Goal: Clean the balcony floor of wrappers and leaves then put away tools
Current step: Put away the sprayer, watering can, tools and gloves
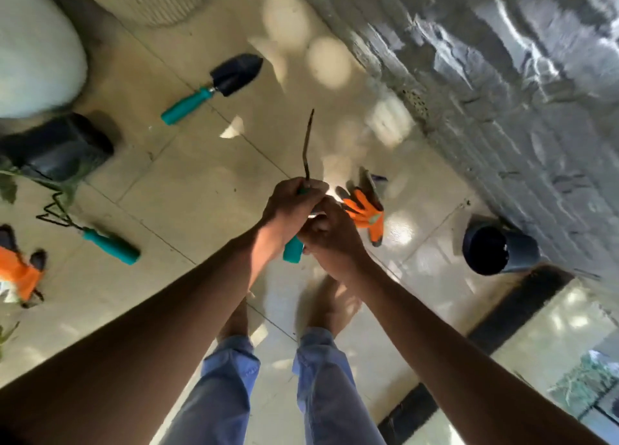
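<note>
Tools still scattered, tidy-up only partly under way

Gathering of the tools is looking like the step in hand, and most of it is still ahead. The person is standing barefoot on the tiled balcony floor (174, 176), holding one teal-handled tool (293, 248) out in front at about waist height. The left hand (289, 206) is wrapping its fingers around the upper part of that tool, near where a thin dark shaft (307, 143) is rising from the grip. The right hand (330, 240) is curling around the handle just below, touching the left hand; its fingers are clamped on the tool too, though the blur is hiding exactly how they lie.

Everything else is still lying on the floor. A trowel (214, 87) with a dark blade is resting well ahead, a hand rake (100, 237) is lying off to the left, and two orange gloves are waiting apart from each other, one glove (363, 210) just beyond the hands and the other glove (18, 270) at the left edge. A dark empty pot (495, 250) is standing by the grey wall (502, 92).

As for litter, a pale scrap (232, 128) is lying between the trowel and the hands; whether it is a wrapper or a leaf cannot be told. I judge the floor nearly swept, with the putting-away barely begun.
</note>
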`<state>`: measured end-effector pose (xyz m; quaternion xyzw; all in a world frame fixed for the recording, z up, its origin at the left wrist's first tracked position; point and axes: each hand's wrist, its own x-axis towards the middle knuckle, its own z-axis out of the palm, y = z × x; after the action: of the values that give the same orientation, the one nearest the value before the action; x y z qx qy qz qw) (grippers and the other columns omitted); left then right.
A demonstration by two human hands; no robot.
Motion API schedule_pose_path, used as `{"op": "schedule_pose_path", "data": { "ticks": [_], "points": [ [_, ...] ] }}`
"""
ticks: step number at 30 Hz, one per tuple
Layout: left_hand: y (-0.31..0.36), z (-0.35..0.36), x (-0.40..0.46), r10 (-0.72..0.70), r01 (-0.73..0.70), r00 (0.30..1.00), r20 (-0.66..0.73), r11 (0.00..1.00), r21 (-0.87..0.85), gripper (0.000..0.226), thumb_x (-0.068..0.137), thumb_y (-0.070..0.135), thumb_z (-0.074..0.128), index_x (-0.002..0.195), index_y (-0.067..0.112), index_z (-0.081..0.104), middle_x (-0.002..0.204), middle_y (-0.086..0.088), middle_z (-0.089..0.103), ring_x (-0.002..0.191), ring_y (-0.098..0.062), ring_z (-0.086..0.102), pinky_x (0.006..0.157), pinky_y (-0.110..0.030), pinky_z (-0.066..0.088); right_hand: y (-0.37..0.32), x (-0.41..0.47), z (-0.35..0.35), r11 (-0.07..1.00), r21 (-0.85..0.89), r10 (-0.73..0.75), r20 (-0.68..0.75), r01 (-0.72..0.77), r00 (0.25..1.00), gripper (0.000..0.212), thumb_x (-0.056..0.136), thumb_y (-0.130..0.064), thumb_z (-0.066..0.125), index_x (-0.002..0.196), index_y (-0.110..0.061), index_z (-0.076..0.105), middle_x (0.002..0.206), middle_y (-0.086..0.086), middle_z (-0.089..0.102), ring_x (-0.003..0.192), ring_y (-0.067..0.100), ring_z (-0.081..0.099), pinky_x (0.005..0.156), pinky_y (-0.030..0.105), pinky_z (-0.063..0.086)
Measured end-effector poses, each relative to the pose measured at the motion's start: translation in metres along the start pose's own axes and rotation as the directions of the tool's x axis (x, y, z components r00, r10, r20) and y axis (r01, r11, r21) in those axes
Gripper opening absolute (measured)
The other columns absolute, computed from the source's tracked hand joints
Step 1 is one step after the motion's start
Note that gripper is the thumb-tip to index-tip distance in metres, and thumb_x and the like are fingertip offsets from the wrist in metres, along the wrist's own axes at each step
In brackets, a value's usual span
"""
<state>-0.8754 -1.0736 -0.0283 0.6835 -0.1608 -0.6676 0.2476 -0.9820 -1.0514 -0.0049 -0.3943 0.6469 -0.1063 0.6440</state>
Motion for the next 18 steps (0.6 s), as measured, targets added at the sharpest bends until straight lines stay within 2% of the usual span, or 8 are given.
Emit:
{"op": "schedule_pose_path", "data": {
  "ticks": [3,7,9,11,13,14,16,18],
  "points": [
    [-0.001,-0.033,0.003,0.009,-0.031,0.992,-0.127,0.985,-0.171,0.004,0.088,0.019,0.071,0.087,0.016,0.073,0.095,-0.022,0.075,0.081,-0.033,0.073,0.071,-0.04,0.057,-0.011,0.017,0.024,0.99,-0.1,-0.082,0.138,0.096,0.987,0.026,0.07,-0.035,0.068,0.094,-0.028,0.063,0.091,-0.003,0.071,0.077,0.016,0.07,0.058,0.033,0.056],
    [-0.011,-0.097,0.018,0.006,-0.068,0.94,-0.342,0.983,-0.168,0.016,0.096,0.026,0.06,0.097,0.013,0.069,0.06,0.009,0.07,0.057,-0.006,0.067,0.063,-0.028,0.055,-0.03,0.052,0.047,0.917,-0.349,-0.149,0.149,0.193,0.977,0.03,0.067,-0.046,0.056,0.078,-0.023,0.071,0.085,-0.003,0.076,0.082,0.018,0.072,0.075,0.039,0.058],
    [-0.019,-0.126,0.016,-0.034,-0.028,0.936,-0.352,0.985,-0.17,0.009,0.1,0.02,0.06,0.095,0.018,0.068,0.056,0.008,0.063,0.048,-0.008,0.058,0.052,-0.026,0.05,-0.037,0.076,0.06,0.868,-0.443,-0.207,0.09,0.225,0.974,0.033,0.068,-0.042,0.045,0.072,-0.017,0.065,0.077,-0.003,0.072,0.082,0.025,0.07,0.074,0.035,0.055],
    [-0.026,-0.152,0.01,-0.03,-0.037,0.925,-0.38,0.985,-0.168,0.014,0.097,0.018,0.064,0.084,0.021,0.063,0.054,0.006,0.056,0.044,-0.009,0.047,0.046,-0.025,0.042,-0.048,0.106,0.08,0.845,-0.511,-0.114,0.119,0.159,0.986,0.013,0.075,-0.034,0.045,0.067,-0.025,0.049,0.07,-0.01,0.055,0.084,0.021,0.056,0.078,0.027,0.044],
    [-0.037,-0.17,0.012,-0.02,-0.048,0.924,-0.382,0.985,-0.166,0.019,0.095,0.018,0.066,0.078,0.022,0.06,0.052,0.006,0.052,0.045,-0.011,0.043,0.047,-0.027,0.038,-0.059,0.133,0.102,0.835,-0.538,-0.022,0.176,0.115,0.984,0.008,0.084,-0.031,0.047,0.077,-0.033,0.043,0.077,-0.021,0.045,0.094,0.013,0.048,0.083,0.022,0.036],
    [-0.041,-0.179,0.011,-0.015,-0.052,0.925,-0.379,0.985,-0.166,0.02,0.095,0.017,0.066,0.076,0.022,0.059,0.051,0.006,0.051,0.045,-0.011,0.042,0.047,-0.027,0.037,-0.063,0.15,0.113,0.838,-0.527,-0.058,0.17,0.141,0.984,0.002,0.088,-0.03,0.05,0.089,-0.031,0.052,0.078,-0.021,0.054,0.091,0.012,0.054,0.082,0.019,0.038],
    [-0.051,-0.193,0.014,-0.008,-0.054,0.927,-0.374,0.986,-0.155,0.021,0.095,0.017,0.065,0.076,0.021,0.059,0.052,0.006,0.05,0.046,-0.012,0.041,0.046,-0.026,0.037,-0.071,0.184,0.138,0.822,-0.53,-0.173,0.118,0.209,0.978,0.026,0.096,-0.024,0.056,0.121,-0.016,0.061,0.099,-0.006,0.074,0.1,0.018,0.067,0.082,0.023,0.047],
    [-0.059,-0.204,0.016,0.002,-0.055,0.929,-0.371,0.99,-0.131,0.018,0.095,0.017,0.064,0.078,0.02,0.06,0.053,0.006,0.05,0.047,-0.01,0.042,0.045,-0.024,0.038,-0.082,0.205,0.163,0.731,-0.628,-0.259,0.108,0.268,0.96,0.048,0.098,-0.025,0.055,0.145,-0.02,0.048,0.131,0.007,0.067,0.12,0.031,0.061,0.093,0.033,0.045]
  ]
}}
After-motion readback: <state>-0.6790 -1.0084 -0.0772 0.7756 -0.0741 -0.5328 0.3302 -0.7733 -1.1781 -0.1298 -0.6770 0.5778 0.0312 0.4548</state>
